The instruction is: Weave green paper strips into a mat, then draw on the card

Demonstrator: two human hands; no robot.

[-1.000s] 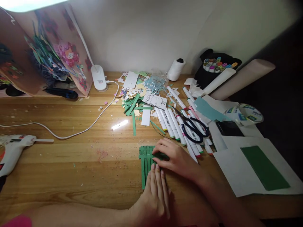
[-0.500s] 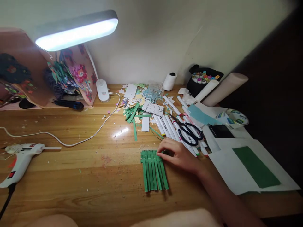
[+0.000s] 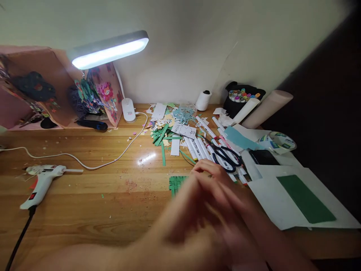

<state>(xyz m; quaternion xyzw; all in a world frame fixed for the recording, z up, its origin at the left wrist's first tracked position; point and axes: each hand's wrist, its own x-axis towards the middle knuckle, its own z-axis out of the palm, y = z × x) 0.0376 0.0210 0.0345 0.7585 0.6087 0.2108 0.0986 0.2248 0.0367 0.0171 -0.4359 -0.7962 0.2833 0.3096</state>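
Observation:
A mat of woven green paper strips [image 3: 176,182] lies flat on the table, with only its upper left part showing. My right hand [image 3: 210,168] rests at the mat's right edge, fingers bent and drawn together on it; the fingertips are mostly covered. In front of it, close to the camera, my left hand [image 3: 194,210] reaches across from the lower left. Motion smears its fingers, so whether it holds anything is unclear. It hides the lower strips of the mat.
Black-handled scissors [image 3: 228,158] lie on several white markers [image 3: 199,148]. Paper scraps [image 3: 163,131] are heaped behind. A glue gun [image 3: 45,182] lies at left under a white cable [image 3: 93,167]. At right are a green sheet [image 3: 306,197] and a tape roll [image 3: 278,142]; a lamp [image 3: 113,49] shines overhead.
My left hand has come up from the bottom edge to the mat, covering most of it. My right hand stays near the mat's right edge. The view has shifted slightly left.

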